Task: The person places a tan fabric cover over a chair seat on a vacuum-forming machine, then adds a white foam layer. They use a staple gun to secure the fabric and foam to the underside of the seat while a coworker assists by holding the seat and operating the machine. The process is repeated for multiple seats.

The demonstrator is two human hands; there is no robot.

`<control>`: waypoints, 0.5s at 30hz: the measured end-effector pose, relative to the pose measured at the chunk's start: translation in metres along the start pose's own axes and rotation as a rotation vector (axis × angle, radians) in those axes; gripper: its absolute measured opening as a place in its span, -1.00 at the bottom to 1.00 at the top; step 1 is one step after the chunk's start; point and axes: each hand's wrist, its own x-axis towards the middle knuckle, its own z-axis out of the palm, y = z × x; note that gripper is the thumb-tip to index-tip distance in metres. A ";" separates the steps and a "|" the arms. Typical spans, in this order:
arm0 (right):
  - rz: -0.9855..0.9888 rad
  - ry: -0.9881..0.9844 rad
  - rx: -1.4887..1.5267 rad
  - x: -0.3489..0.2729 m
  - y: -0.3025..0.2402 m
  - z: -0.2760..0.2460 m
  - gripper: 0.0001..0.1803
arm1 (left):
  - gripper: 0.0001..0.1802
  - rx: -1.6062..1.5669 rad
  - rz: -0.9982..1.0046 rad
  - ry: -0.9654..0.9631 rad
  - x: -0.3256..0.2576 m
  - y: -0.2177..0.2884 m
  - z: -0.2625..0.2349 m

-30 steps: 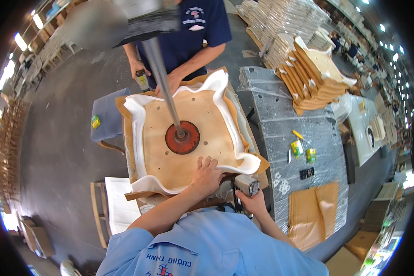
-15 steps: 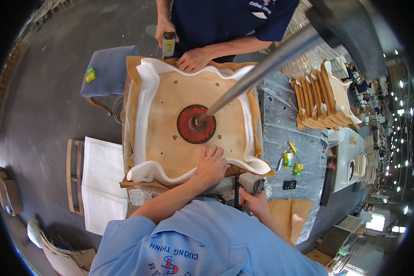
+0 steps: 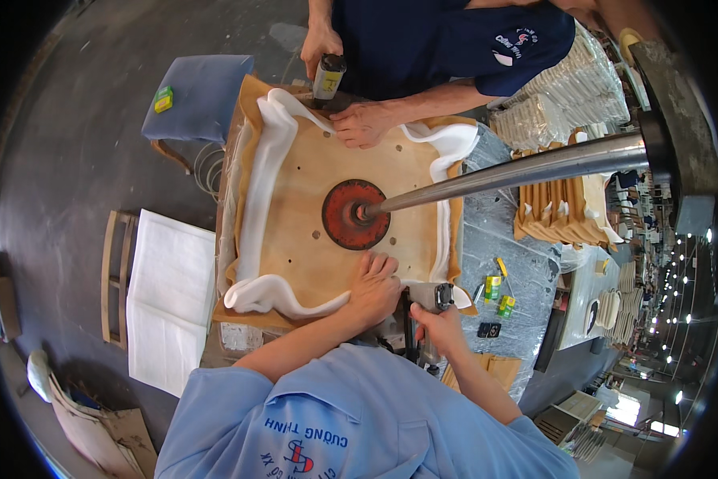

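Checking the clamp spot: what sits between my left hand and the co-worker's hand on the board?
In the head view, the red round press pad on the wooden board lies between the left hand and the co-worker's hand.

Around you the floor point(image 3: 71, 160) is dark, worn concrete. To your left stands a stool with a blue cushion point(image 3: 195, 96), and nearer you a wooden frame point(image 3: 115, 279) lies beside a white sheet point(image 3: 167, 295). To your right, stacked wooden seat parts point(image 3: 563, 215) crowd a bench, and rows of ceiling lamps point(image 3: 678, 247) recede across a long hall.
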 end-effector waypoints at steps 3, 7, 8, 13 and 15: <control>0.012 0.040 -0.036 0.002 -0.004 0.000 -0.73 | -0.71 0.098 0.042 -0.010 -0.004 0.000 0.000; -0.005 0.072 -0.139 0.008 0.002 0.003 -0.71 | -0.72 0.210 0.062 -0.051 -0.013 0.003 -0.008; -0.025 0.060 -0.128 0.007 0.002 0.003 -0.70 | -0.72 0.213 0.055 -0.068 -0.012 0.002 -0.008; -0.033 0.012 -0.080 0.007 0.003 0.000 -0.73 | -0.76 0.048 0.005 0.003 -0.011 -0.001 -0.004; -0.050 -0.023 -0.044 0.007 0.002 -0.005 -0.77 | -0.79 -0.001 -0.014 0.038 -0.010 -0.001 -0.003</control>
